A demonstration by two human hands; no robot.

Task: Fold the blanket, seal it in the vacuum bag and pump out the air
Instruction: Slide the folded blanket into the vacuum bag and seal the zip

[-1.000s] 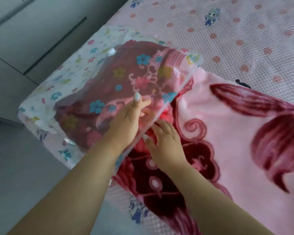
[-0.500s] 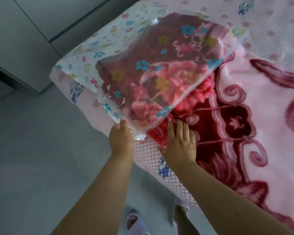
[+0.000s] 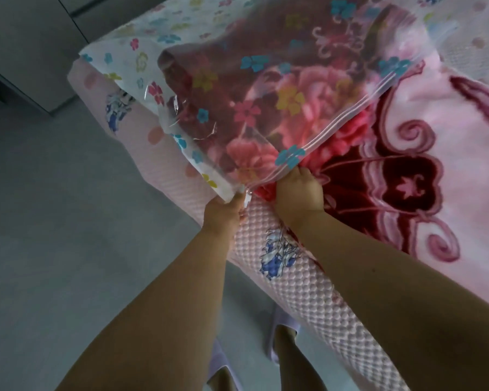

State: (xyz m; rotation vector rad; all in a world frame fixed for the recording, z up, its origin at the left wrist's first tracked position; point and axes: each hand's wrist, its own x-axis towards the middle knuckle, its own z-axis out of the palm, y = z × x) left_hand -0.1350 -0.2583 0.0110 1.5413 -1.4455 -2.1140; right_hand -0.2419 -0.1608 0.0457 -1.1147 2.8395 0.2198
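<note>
Both hands [image 3: 298, 190] — probably pinching vacuum bag's [image 3: 237, 80] corner.

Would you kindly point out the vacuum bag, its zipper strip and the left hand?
vacuum bag [image 3: 254, 88], head view, on its clear flowered top face.
zipper strip [image 3: 347, 114], head view, midway along the striped seal.
left hand [image 3: 223, 213], head view, on its back.

The right hand's [image 3: 299, 190] fingertips were tucked out of sight under the vacuum bag's [image 3: 266, 88] zip edge. The bag's far end and the blanket [image 3: 407, 176] ran past the frame edges. The slippers [image 3: 277, 345] were half hidden behind the arms.
</note>
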